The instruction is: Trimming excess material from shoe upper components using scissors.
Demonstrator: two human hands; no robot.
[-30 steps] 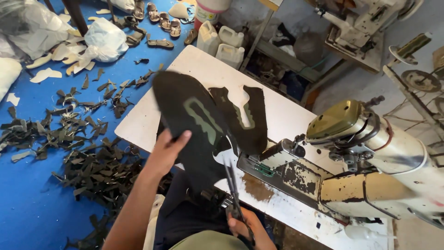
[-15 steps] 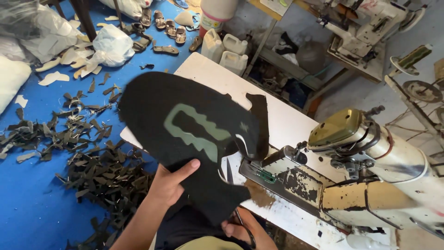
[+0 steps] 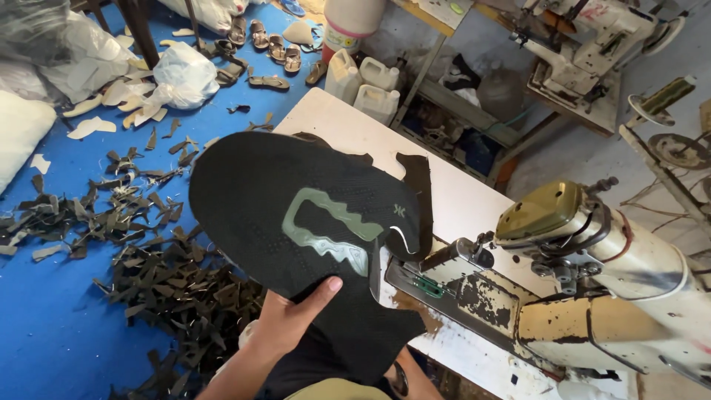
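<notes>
Head view, left hand (image 3: pixel 285 326): raised from below, thumb (image 3: pixel 326 285) pressed on the near face of the black shoe upper (image 3: pixel 296 222), other fingers hidden behind it; closed in a pinch on the fabric.
Head view, right hand: mostly hidden under the lower edge of the upper; only a wrist with a dark band (image 3: pixel 400 379) showing; cannot tell whether open or closed, or what is held.
Shoe upper, position: held up flat toward the camera, above the left edge of the white tabletop (image 3: pixel 355 126), just left of the sewing machine (image 3: pixel 592 281); printed face turned up, likely for inspection.
Shoe upper, count: one in hand, carrying one grey-green wavy outline patch (image 3: pixel 326 230).
Second black piece (image 3: pixel 418 192): one, lying on the tabletop, partly covered by the held upper, kept close to the machine bed.
Sewing machines, count: two; one near, chipped cream paint; one farther back at top right (image 3: pixel 585 52).
White jugs (image 3: pixel 366 81): three, on the floor beyond the tabletop.
Black offcuts (image 3: pixel 163 289): too many to count, piled on the blue floor (image 3: pixel 59 326) beside the seat, where trimmings would drop.
Sandals (image 3: pixel 274 52): several, number unclear.
</notes>
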